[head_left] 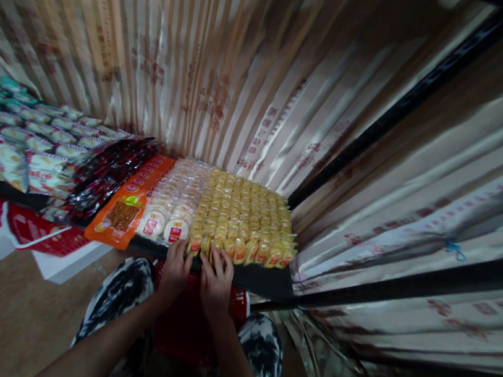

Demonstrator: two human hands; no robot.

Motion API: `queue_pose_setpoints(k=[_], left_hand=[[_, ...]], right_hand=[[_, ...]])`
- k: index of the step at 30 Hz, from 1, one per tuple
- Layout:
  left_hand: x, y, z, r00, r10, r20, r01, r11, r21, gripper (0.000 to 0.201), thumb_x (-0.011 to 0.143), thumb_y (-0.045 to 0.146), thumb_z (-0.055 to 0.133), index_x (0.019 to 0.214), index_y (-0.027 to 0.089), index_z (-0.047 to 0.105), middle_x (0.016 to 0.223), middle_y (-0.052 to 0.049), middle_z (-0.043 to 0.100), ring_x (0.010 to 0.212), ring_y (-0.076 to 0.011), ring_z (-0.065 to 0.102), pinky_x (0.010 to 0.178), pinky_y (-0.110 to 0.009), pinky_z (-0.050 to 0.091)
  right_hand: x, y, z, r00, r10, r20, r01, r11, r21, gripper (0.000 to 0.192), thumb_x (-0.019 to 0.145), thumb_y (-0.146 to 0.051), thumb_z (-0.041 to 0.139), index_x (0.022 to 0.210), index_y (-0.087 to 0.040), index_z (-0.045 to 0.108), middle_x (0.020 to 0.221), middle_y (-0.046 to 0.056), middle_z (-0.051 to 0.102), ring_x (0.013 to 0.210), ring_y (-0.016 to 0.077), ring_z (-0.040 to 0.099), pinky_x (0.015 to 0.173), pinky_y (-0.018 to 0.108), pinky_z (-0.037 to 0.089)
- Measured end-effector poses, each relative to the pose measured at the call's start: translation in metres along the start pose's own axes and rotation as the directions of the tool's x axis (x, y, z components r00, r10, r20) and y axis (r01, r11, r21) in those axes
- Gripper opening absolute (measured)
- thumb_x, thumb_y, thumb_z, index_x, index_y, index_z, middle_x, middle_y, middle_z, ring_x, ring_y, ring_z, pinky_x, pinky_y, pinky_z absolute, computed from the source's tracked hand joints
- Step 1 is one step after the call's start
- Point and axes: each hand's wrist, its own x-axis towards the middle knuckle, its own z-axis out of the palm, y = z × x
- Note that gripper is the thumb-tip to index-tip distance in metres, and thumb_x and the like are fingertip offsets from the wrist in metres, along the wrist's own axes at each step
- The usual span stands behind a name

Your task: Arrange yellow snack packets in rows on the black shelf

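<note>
**Reaching over the front row: a packed display that could be tipped off its edge**

Pressing against the near edge of the counter (266,281), 2 hands are seen side by side. The left hand (174,272) lies flat and loosely spread, fingertips touching the round white-wrapped cakes (166,226); nothing is gripped in it. The right hand (217,280) is also spread, its fingers laid on the front row of yellow packets (247,219); whether 1 packet is pinched beneath the fingertips cannot be told.

The yellow packets are stood in tight rows right up to the lip of the counter, so a careless push or pull is judged likely to send the front row down onto the red crate (188,323) between the knees. The neighbouring cakes could be dragged out of line as well, since the 2 blocks touch.

Further left, the orange snack packs (130,206) overhang the edge and might be knocked by a forearm. Beyond them dark red packets (111,172) and green-and-white packets (21,125) are stacked, well apart from the hands.
</note>
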Motion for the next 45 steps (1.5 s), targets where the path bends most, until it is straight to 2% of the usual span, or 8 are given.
queue_pose_setpoints(k=[5,10,16,20,24,33,39,45], left_hand=[[0.016,0.001,-0.003,0.998,-0.037,0.048,0.039,0.999,-0.036,0.021,0.087,0.027,0.041,0.097,0.015,0.055,0.085,-0.008,0.059,0.078,-0.0193,0.057,0.073,-0.035,0.050],[0.021,-0.001,-0.004,0.995,-0.041,0.088,0.044,0.998,-0.033,0.019,0.086,0.027,0.042,0.095,0.016,0.054,0.083,-0.006,0.058,0.074,-0.0181,0.056,0.070,-0.033,0.050],[0.018,-0.003,-0.006,0.994,-0.039,0.100,0.042,0.999,-0.023,0.023,0.087,0.031,0.040,0.095,0.015,0.054,0.081,-0.006,0.056,0.071,-0.0173,0.056,0.068,-0.031,0.049],[0.018,-0.003,-0.006,0.995,-0.019,0.097,0.021,1.000,-0.018,0.023,0.088,0.030,0.039,0.096,0.015,0.054,0.081,-0.006,0.056,0.072,-0.0173,0.056,0.068,-0.031,0.049],[0.018,-0.004,-0.005,0.994,-0.017,0.109,0.018,1.000,-0.013,0.022,0.088,0.030,0.040,0.098,0.015,0.052,0.083,-0.006,0.057,0.072,-0.0171,0.057,0.067,-0.031,0.050],[0.020,-0.005,-0.003,0.989,-0.039,0.140,0.040,0.999,-0.004,0.020,0.088,0.028,0.040,0.099,0.016,0.051,0.091,-0.009,0.058,0.081,-0.0193,0.060,0.068,-0.031,0.050],[0.019,-0.002,-0.005,0.992,-0.046,0.120,0.048,0.999,-0.016,0.021,0.087,0.029,0.040,0.099,0.016,0.051,0.089,-0.009,0.058,0.083,-0.0207,0.060,0.071,-0.034,0.051],[0.016,-0.005,-0.005,0.989,-0.084,0.118,0.091,0.994,-0.062,0.024,0.087,0.032,0.043,0.100,0.014,0.050,0.088,-0.008,0.057,0.072,-0.0176,0.058,0.069,-0.033,0.051]], right_hand=[[0.010,-0.001,0.002,0.999,0.029,0.017,-0.029,1.000,-0.003,0.036,0.088,-0.015,0.041,0.117,-0.023,0.060,0.127,0.007,0.055,0.117,0.0227,0.042,0.094,0.042,0.040],[0.009,-0.005,0.005,0.995,0.092,0.023,-0.091,0.995,-0.039,0.037,0.088,-0.016,0.040,0.119,-0.020,0.059,0.127,0.009,0.054,0.116,0.0226,0.043,0.095,0.040,0.040],[0.011,-0.005,-0.003,0.998,0.052,0.021,-0.051,0.999,-0.001,0.039,0.089,-0.015,0.037,0.123,-0.019,0.056,0.128,0.009,0.053,0.116,0.0218,0.043,0.097,0.040,0.041],[0.030,0.001,-0.015,0.998,0.035,0.043,-0.036,0.999,0.032,0.043,0.088,-0.013,0.036,0.126,-0.023,0.052,0.126,0.006,0.054,0.114,0.0205,0.045,0.095,0.038,0.043],[0.060,0.007,-0.024,0.984,0.001,0.177,-0.002,1.000,0.008,0.045,0.084,-0.010,0.041,0.125,-0.026,0.054,0.127,0.005,0.054,0.111,0.0217,0.045,0.092,0.037,0.045],[0.089,0.024,-0.033,0.923,-0.144,0.356,0.108,0.987,0.119,0.027,0.081,-0.012,0.051,0.103,-0.022,0.063,0.114,0.002,0.063,0.101,0.0196,0.050,0.087,0.034,0.046],[0.091,0.029,-0.035,0.928,-0.143,0.345,0.092,0.983,0.160,0.010,0.082,-0.016,0.054,0.082,-0.022,0.063,0.106,0.001,0.066,0.097,0.0190,0.052,0.087,0.035,0.045],[0.088,0.031,-0.034,0.943,-0.116,0.311,0.075,0.987,0.141,0.012,0.081,-0.015,0.053,0.081,-0.021,0.063,0.110,0.002,0.065,0.109,0.0208,0.047,0.091,0.037,0.044]])
